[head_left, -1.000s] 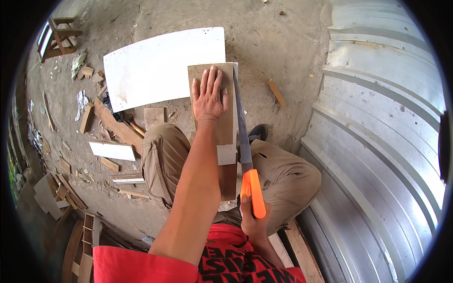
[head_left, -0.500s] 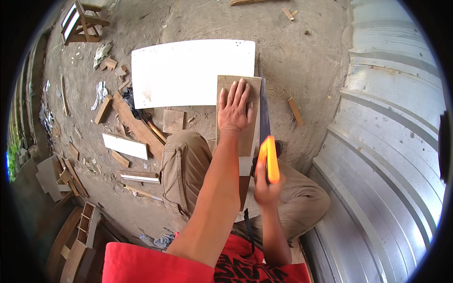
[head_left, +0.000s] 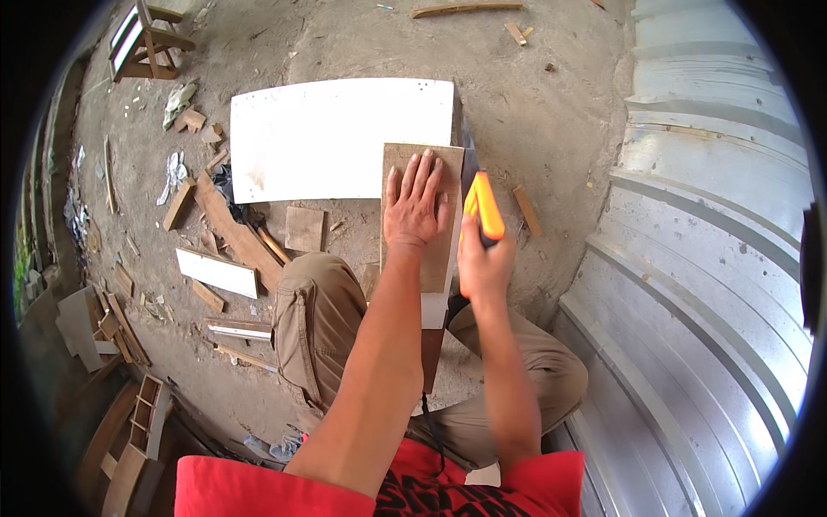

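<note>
My left hand [head_left: 417, 207] lies flat, fingers stretched out, on a brown wooden board [head_left: 406, 267]. The board overlaps the right end of a large white panel [head_left: 319, 138]. In my right hand [head_left: 485, 258] is a handsaw, gripped by its orange handle [head_left: 488, 207]. The saw's dark blade [head_left: 469, 151] runs forward along the board's right edge, next to the panel's right end. Whether its teeth touch the wood cannot be made out. Under the near end of the board, a white-topped support [head_left: 433, 310] shows between my legs.
Offcuts, a long brown plank [head_left: 233, 224] and a white strip of board [head_left: 217, 273] litter the ground at left. A small wooden stool [head_left: 148, 43] stands far left. Corrugated metal sheeting [head_left: 698, 233] rises along the right. Another wood piece [head_left: 527, 211] lies right of the saw.
My right hand has pushed the saw forward, away from my body, along the board's edge. My left hand stays flat on the board. The whole view has shifted slightly.
</note>
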Action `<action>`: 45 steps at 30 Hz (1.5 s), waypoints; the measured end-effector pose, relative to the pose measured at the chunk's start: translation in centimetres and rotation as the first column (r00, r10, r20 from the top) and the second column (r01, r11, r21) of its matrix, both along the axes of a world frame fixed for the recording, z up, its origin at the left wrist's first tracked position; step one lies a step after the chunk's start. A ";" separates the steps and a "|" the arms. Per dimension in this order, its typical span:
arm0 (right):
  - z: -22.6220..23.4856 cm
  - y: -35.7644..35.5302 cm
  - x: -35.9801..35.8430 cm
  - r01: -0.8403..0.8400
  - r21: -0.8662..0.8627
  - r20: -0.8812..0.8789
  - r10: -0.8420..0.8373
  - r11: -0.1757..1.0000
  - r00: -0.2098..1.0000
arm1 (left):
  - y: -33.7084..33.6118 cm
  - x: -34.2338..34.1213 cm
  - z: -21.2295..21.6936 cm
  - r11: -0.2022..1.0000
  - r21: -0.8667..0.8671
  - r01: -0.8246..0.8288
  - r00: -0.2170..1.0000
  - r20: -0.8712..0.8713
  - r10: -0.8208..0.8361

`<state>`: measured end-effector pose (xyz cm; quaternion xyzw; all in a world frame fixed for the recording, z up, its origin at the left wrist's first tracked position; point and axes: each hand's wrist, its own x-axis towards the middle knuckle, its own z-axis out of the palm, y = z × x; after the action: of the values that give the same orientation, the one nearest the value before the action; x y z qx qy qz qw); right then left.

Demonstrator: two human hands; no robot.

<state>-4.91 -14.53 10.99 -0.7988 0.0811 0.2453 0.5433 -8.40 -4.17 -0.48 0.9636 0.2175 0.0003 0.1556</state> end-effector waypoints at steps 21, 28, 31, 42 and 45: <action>3.7 -4.6 -8.6 -0.024 0.015 0.083 0.023 1.000 0.996 | 0.3 -0.2 0.2 1.000 0.010 -0.005 1.000 -0.030 0.005; 12.9 -6.6 -11.9 0.096 0.027 -0.248 -0.087 0.995 0.965 | 0.2 -0.4 0.1 1.000 -0.023 -0.003 1.000 0.026 0.004; 1.4 -2.5 -3.4 -0.010 0.045 -0.004 0.010 0.999 1.000 | 0.3 -0.1 0.2 1.000 -0.004 -0.015 0.999 0.032 0.016; 9.9 -8.1 -14.7 -0.075 -0.053 -0.014 0.074 0.996 0.997 | 0.1 0.0 0.4 1.000 -0.022 -0.005 1.000 -0.016 0.005; 13.1 -10.4 -16.8 0.003 -0.028 -0.153 -0.007 1.000 0.988 | 0.2 -0.1 0.5 0.999 -0.046 -0.015 1.000 0.024 0.016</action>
<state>-21.68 -24.88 24.14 -0.7848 0.1278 0.3033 0.5251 -8.55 -3.99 -0.02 0.9579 0.2230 0.0084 0.1804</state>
